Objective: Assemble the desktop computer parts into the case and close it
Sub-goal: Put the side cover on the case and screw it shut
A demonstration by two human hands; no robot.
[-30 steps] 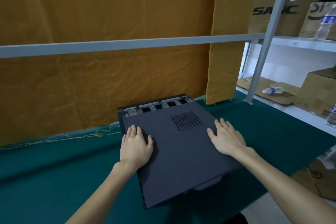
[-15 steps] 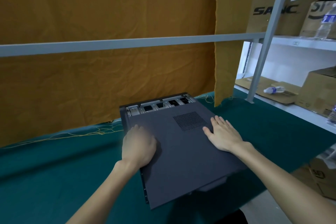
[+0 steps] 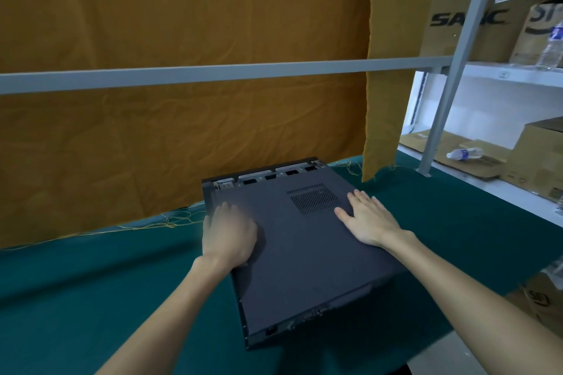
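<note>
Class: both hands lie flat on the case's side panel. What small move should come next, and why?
Probably slide the side panel toward the far end. Both the left hand and right hand press flat on it, yet a strip of the case's interior shows beyond its far edge, so it seems not fully seated.
</note>
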